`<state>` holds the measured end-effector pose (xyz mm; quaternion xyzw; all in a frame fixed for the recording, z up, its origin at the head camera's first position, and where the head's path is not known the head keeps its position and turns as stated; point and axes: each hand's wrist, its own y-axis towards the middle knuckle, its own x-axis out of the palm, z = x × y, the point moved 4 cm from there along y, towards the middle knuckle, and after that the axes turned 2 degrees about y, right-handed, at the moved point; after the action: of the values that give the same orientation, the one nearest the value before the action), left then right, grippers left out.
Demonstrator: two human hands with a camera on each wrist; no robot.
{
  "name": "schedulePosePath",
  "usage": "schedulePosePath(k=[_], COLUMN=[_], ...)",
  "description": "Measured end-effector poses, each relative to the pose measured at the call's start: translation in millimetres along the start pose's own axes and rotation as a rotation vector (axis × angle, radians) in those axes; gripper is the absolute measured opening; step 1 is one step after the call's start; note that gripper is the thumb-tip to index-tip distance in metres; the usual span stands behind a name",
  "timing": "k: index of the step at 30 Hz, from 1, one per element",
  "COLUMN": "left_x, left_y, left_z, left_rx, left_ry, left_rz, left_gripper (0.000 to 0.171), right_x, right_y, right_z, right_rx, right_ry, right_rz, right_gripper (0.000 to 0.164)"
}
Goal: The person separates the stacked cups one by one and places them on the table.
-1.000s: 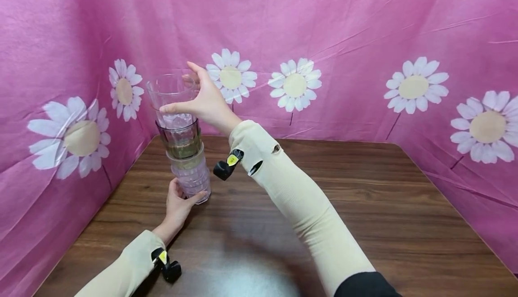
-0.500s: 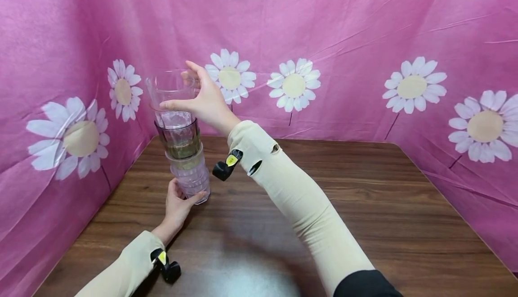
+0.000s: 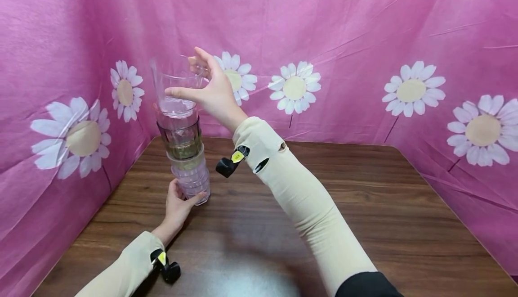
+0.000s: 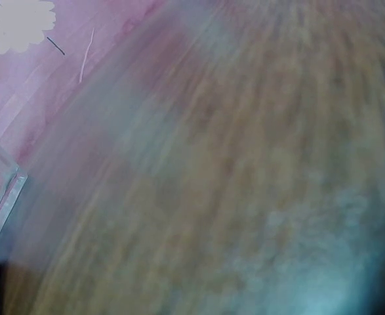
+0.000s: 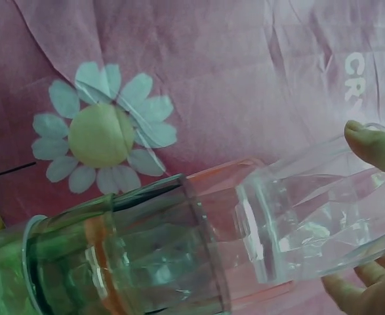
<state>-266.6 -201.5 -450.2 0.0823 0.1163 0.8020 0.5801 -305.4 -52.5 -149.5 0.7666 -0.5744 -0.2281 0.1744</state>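
Note:
A tall stack of nested tumblers (image 3: pixel 191 177) stands on the left of the table, clear ones at the bottom, greenish and smoky ones above, and a pink-tinted tumbler (image 5: pixel 228 197) on top. My left hand (image 3: pixel 178 207) grips the stack low down, thumb in front. In the left wrist view only the base corner of a tumbler (image 4: pixel 7 203) and a bit of finger show at the left edge. High over the stack, my right hand (image 3: pixel 214 87) holds a clear tumbler (image 5: pixel 323 210) between thumb and fingers. Its base overlaps the pink tumbler's mouth in the right wrist view.
The brown wood-grain table (image 3: pixel 323 207) stretches to the right of the stack. A pink cloth (image 3: pixel 344 27) with white daisies hangs behind and on both sides, close beyond the stack. Small black cameras (image 3: pixel 228 164) sit on both wrists.
My right hand has risen and shifted slightly right with the clear tumbler, drawing it up out of the pink one. The left hand and the lower stack have stayed put.

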Motion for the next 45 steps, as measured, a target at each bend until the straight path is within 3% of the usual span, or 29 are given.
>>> schedulePosePath(k=[12, 22, 31, 45], left_x=[-0.5, -0.7, 0.9, 2.1], left_y=[0.3, -0.8, -1.6, -2.8], left_z=[0.3, -0.2, 2.2, 2.1], left_rx=[-0.003, -0.005, -0.009, -0.016], left_ry=[0.013, 0.013, 0.013, 0.027], left_rz=[-0.002, 0.010, 0.016, 0.009], left_gripper=[0.074, 0.073, 0.072, 0.074], right_x=[-18, -48, -75, -104], right_y=[2, 4, -1, -30], right_z=[-11, -5, 25, 96], right_rx=[-0.064, -0.092, -0.072, 0.031], right_ry=[0.191, 0.178, 0.140, 0.052], right_rz=[0.068, 0.135, 0.184, 0.223], right_gripper=[0.100, 0.096, 0.098, 0.097])
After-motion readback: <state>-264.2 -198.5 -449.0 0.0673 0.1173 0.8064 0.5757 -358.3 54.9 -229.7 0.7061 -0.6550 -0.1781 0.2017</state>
